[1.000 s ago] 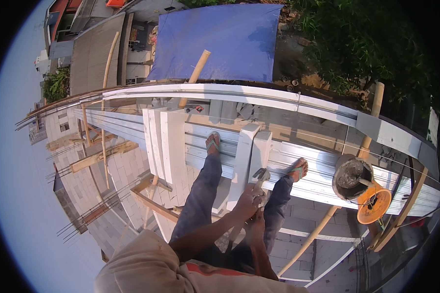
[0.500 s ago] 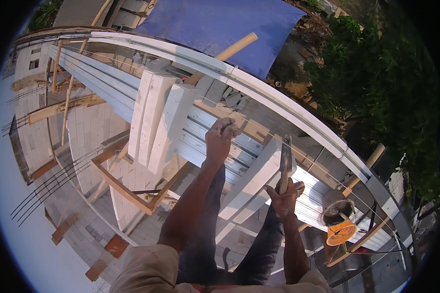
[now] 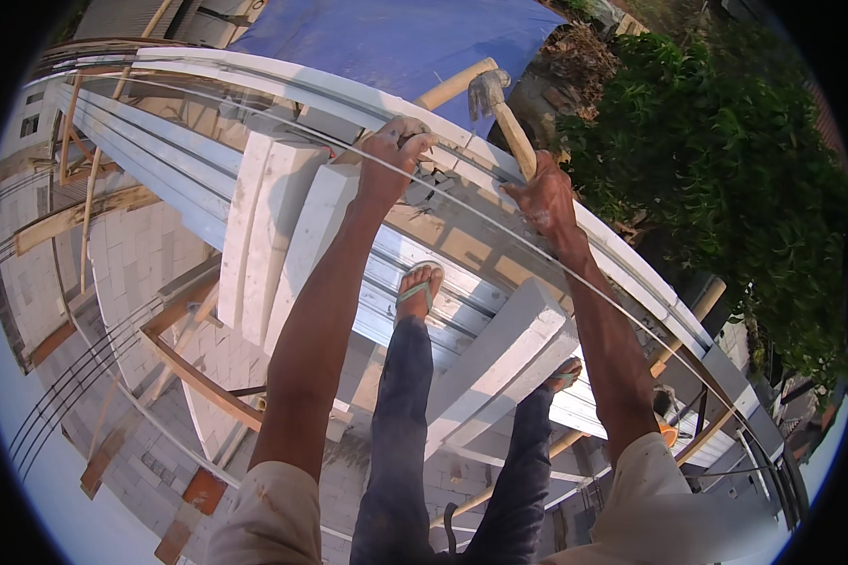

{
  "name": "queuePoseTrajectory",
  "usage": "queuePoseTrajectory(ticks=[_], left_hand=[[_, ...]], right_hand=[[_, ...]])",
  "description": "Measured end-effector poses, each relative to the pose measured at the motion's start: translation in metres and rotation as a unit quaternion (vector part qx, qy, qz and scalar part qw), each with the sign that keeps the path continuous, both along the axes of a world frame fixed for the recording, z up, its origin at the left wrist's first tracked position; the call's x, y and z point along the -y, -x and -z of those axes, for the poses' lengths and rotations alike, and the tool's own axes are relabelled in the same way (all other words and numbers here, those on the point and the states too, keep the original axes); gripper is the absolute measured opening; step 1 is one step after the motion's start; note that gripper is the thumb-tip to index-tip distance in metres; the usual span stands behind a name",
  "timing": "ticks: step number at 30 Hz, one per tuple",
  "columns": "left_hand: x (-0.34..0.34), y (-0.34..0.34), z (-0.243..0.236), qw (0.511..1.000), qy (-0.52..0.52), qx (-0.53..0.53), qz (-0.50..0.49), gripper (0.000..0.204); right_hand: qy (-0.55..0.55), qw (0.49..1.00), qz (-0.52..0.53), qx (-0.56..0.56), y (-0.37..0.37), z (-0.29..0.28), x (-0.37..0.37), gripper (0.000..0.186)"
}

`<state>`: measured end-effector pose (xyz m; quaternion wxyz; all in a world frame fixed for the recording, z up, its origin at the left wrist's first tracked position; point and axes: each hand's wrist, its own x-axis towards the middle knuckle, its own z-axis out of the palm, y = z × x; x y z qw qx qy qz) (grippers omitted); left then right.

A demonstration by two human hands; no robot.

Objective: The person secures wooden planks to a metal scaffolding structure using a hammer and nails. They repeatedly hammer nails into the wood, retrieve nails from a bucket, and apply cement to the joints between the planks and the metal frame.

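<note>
A hammer (image 3: 513,135) with a wooden handle is gripped in my right hand (image 3: 548,195). Its greyish, crusted head is raised over the pale channel-like edge (image 3: 339,96) of the wall. My left hand (image 3: 394,155) is at that same edge, with fingers curled and pinched together. What they hold, if anything, is too small to make out. A thin pale line (image 3: 499,224) stretches across the view, passing by both forearms. Beneath my arms stand white blocks (image 3: 501,353), with more white blocks (image 3: 269,226) to the left.
My sandalled foot (image 3: 418,290) stands on ribbed metal sheeting (image 3: 462,330). A bamboo pole (image 3: 455,83) juts over the edge towards a blue tarp (image 3: 377,42). Green foliage (image 3: 688,151) fills the far right. A wooden frame (image 3: 193,372) and rebar rods (image 3: 61,400) lie left.
Both hands have reached farther out to the wall edge. The hammer has risen from beside the white block and now tilts left. My left foot has come into view.
</note>
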<state>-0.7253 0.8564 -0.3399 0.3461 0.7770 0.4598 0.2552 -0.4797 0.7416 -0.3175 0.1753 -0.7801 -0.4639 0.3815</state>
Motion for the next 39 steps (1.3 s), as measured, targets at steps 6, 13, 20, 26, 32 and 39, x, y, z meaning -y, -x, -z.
queuePoseTrajectory(ticks=[6, 13, 20, 26, 32, 39], left_hand=[[-0.008, -0.016, -0.001, 0.996, 0.091, 0.025, 0.007, 0.015], [-0.017, -0.022, 0.002, 0.990, 0.132, -0.030, 0.041, 0.021], [-0.028, -0.015, 0.010, 0.993, 0.063, -0.026, 0.100, 0.022], [-0.026, -0.026, -0.002, 0.988, 0.118, -0.022, 0.102, 0.022], [-0.015, -0.045, -0.010, 0.991, 0.092, -0.025, 0.097, 0.019], [0.003, -0.042, 0.010, 0.989, 0.116, 0.011, 0.085, 0.011]], right_hand=[[-0.053, 0.998, -0.031, 0.028, -0.014, 0.014, -0.008, 0.053], [-0.070, 0.996, -0.025, 0.058, -0.017, 0.035, -0.016, 0.054], [-0.067, 0.997, -0.009, 0.028, -0.019, 0.035, -0.021, 0.062], [-0.078, 0.995, -0.030, 0.048, -0.020, 0.035, -0.020, 0.061], [-0.047, 0.996, -0.029, 0.064, -0.022, 0.035, -0.022, 0.061], [-0.055, 0.997, -0.016, 0.045, -0.022, 0.040, -0.021, 0.060]])
